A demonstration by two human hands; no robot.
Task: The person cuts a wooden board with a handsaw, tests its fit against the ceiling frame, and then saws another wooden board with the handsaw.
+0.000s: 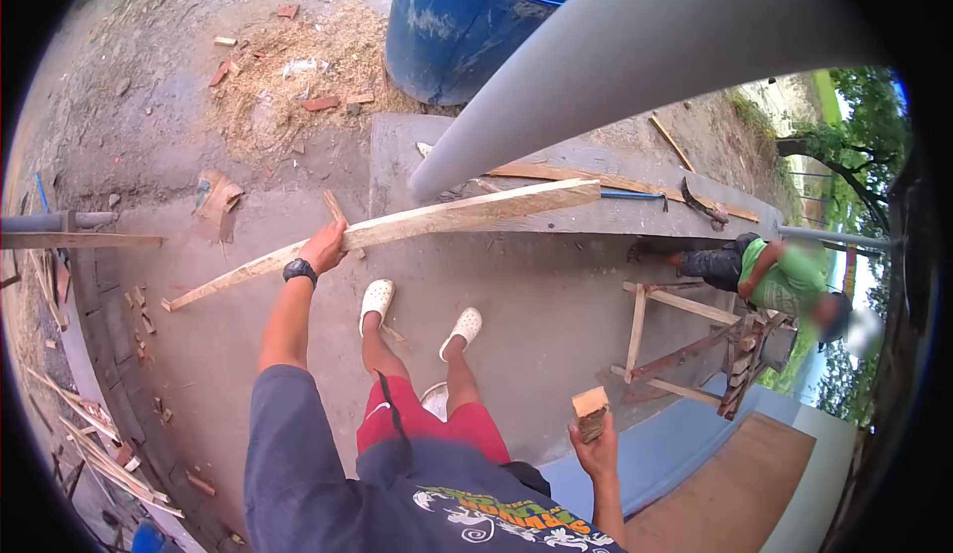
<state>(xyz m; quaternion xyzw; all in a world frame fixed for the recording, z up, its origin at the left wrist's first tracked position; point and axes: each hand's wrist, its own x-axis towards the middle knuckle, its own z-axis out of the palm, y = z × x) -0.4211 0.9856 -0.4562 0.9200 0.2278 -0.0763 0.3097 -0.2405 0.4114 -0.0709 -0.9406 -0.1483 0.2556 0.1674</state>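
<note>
My left hand (324,247) is closed around a long, pale wooden board (457,212). The board slants across in front of me, its far right end by the raised concrete ledge and its left end low over the concrete floor. A short wood block (590,403), pale on top with a darker, rough side, is gripped upright in my right hand (598,452), held near my body at the lower right. Behind my left hand a thin wood strip (335,207) shows, partly hidden by the board.
A thick grey post (596,67) rises from the ledge beside a blue barrel (447,37). Sawdust (308,67) and scraps lie behind. At right, a person in a green shirt (779,280) is near a wooden frame (685,345). Loose wood strips (104,444) lie at left.
</note>
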